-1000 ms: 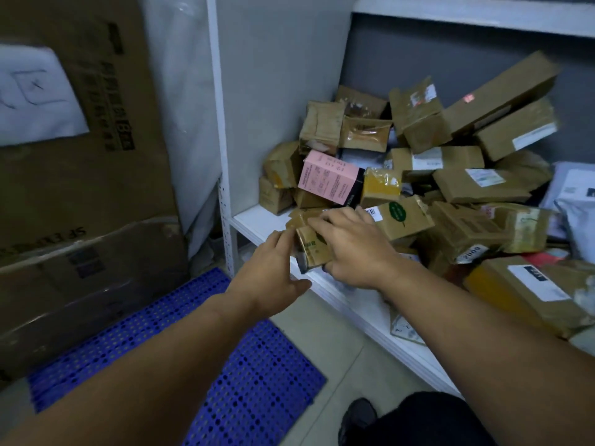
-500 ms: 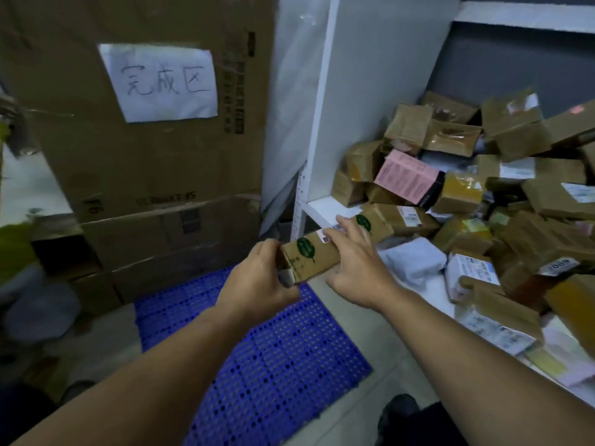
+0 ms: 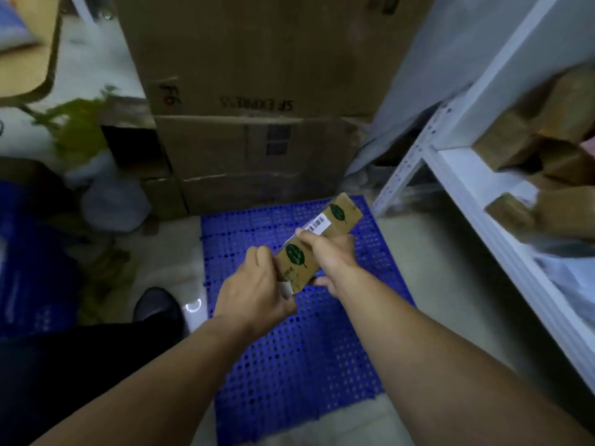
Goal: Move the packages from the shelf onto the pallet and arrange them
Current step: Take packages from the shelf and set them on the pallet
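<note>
Cardboard packages [image 3: 528, 133] lie heaped on the white shelf [image 3: 457, 169] at the right, blurred blocks in brown card leaning on one another; how many there are I cannot tell. The shelf is painted metal, its upright post punched with a row of small holes. On the floor beside it lies the blue pallet [image 3: 289, 375], a flat plastic grid pierced all over with small round holes, and no package rests on the part that shows.

Over the pallet's far half, clear of its surface, both hands hold one long package [image 3: 335, 217]. It is a narrow box of plain brown card, tilted so that its far end points up and to the right. Two dark green oval marks sit on its top face, a white barcode label lies between them near one long edge, and the near end shows a white patch. The left hand [image 3: 254, 294] has its grip closed round the near end, fingers curled over the edge. The right hand [image 3: 328, 252] has its grip closed round the middle, fingers over the top face and thumb underneath.

Behind the pallet stand two large cartons [image 3: 257, 59], one on the other, of dull corrugated card with upside-down print and creased, taped edges. At the left are a dark shoe [image 3: 157, 305], a pale bag [image 3: 112, 204] and something green [image 3: 77, 127], too blurred to name
</note>
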